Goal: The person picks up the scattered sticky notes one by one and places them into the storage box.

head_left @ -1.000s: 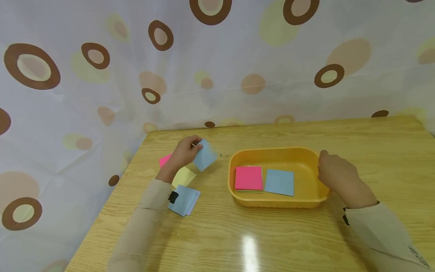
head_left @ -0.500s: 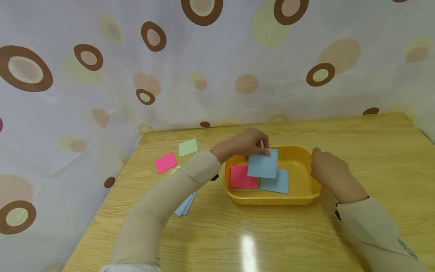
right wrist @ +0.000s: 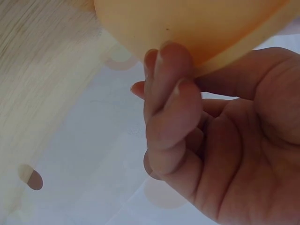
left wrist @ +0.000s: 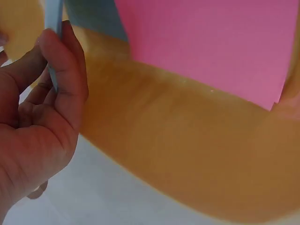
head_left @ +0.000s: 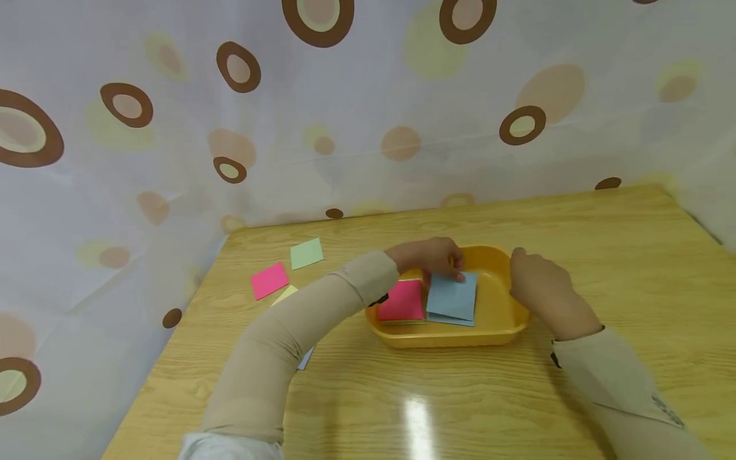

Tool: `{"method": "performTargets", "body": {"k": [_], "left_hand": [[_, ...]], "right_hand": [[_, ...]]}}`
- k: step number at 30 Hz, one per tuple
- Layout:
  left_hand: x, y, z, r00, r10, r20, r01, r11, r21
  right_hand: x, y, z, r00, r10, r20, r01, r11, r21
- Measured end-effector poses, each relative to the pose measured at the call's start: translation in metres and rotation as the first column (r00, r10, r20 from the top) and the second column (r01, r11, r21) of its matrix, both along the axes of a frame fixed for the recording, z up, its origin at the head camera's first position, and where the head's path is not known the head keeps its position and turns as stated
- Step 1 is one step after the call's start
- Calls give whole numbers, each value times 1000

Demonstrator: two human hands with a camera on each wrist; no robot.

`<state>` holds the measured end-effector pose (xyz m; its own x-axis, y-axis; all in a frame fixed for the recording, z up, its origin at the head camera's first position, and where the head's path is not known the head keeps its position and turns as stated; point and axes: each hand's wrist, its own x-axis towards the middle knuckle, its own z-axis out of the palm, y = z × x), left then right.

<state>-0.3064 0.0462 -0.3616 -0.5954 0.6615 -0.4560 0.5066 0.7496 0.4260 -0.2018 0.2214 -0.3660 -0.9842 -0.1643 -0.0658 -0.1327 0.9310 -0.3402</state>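
Note:
In the head view my left hand (head_left: 439,257) reaches over the far rim of the yellow tray (head_left: 443,340). Between thumb and fingers it pinches a blue sticky note (head_left: 452,294), held close above another blue note lying in the tray. The left wrist view shows that pinched note (left wrist: 54,16) edge-on in the hand (left wrist: 51,93). To its left in the tray sits a stack of notes with a pink sticky note (head_left: 400,300) on top. My right hand (head_left: 543,291) grips the tray's right end, fingers outside and thumb over the rim, clearly seen in the right wrist view.
On the wooden table (head_left: 356,402), left of the tray, lie a green note (head_left: 306,253), a pink note (head_left: 269,281) and a yellow note (head_left: 284,294), partly under the left sleeve. A bluish note (head_left: 306,359) peeks out below the sleeve. A patterned curtain (head_left: 368,115) stands behind.
My left hand has carried the blue note from the table's left side rightward and down into the tray, over the other blue note. The right hand keeps its grip on the rim.

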Motion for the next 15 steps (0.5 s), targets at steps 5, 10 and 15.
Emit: {"method": "performTargets", "body": {"k": [5, 10, 15], "left_hand": [[2, 4, -9, 991, -50, -126, 39, 995, -89], [15, 12, -10, 930, -152, -336, 65, 964, -257], [31, 19, -5, 892, -320, -319, 194, 909, -368]], "right_hand": [[-1, -2, 2, 1000, 1, 14, -1, 1000, 3], [-1, -1, 2, 1000, -3, 12, 3, 1000, 15], [-1, -1, 0, 1000, -6, 26, 6, 1000, 24]]}}
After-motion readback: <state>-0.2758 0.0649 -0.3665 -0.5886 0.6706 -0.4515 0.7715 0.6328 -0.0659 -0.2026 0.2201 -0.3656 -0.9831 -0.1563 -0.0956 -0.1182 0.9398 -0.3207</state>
